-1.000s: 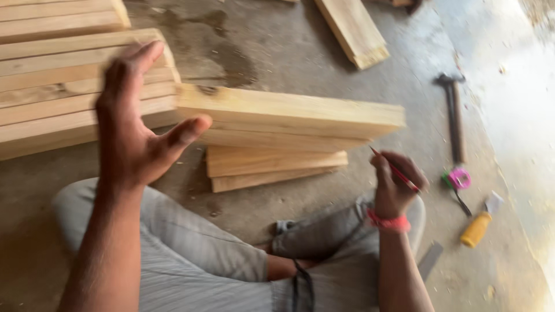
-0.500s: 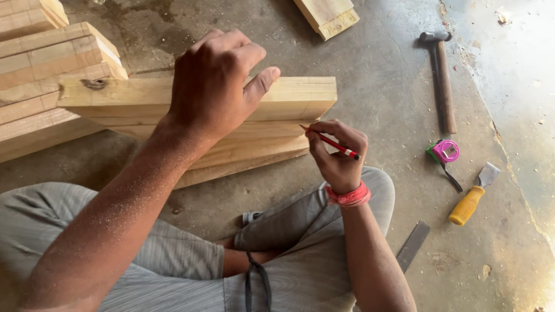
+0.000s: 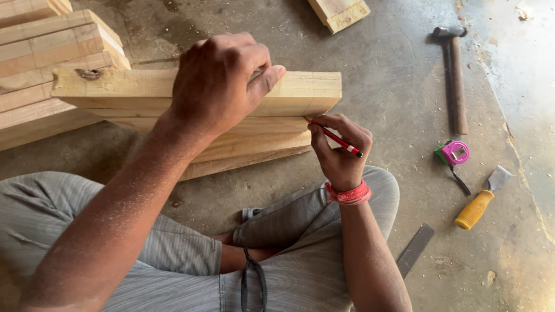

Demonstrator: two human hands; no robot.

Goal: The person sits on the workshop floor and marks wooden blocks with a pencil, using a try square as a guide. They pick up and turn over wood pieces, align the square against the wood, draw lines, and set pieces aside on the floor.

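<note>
A pale, rough-sawn wooden plank [image 3: 300,92] lies across the middle of the frame, resting on two more planks [image 3: 260,144] of the same yellowish timber; a dark knot hole marks its left end. The left hand [image 3: 217,81] clamps over the plank's top edge at centre, fingers curled tight and thumb stretched along the wood, the forearm dusted with fine sawdust. The right hand [image 3: 338,147], with a red band at the wrist, pinches a slim red pencil [image 3: 338,140] just below the plank's right end; its tip seems to meet the board's lower corner, though the fingers partly hide it.

At upper left sits a stack of squared timber [image 3: 52,52], and another offcut [image 3: 338,11] lies at the top edge. The floor [image 3: 393,75] is grey concrete, gritty and stained, brighter toward the right. On it, at right, lie a hammer [image 3: 454,75] with a wooden handle, a pink tape measure [image 3: 454,153], a yellow-handled chisel [image 3: 480,202] and a flat dark metal strip [image 3: 413,251]. Grey striped trousers fill the bottom of the frame.
</note>
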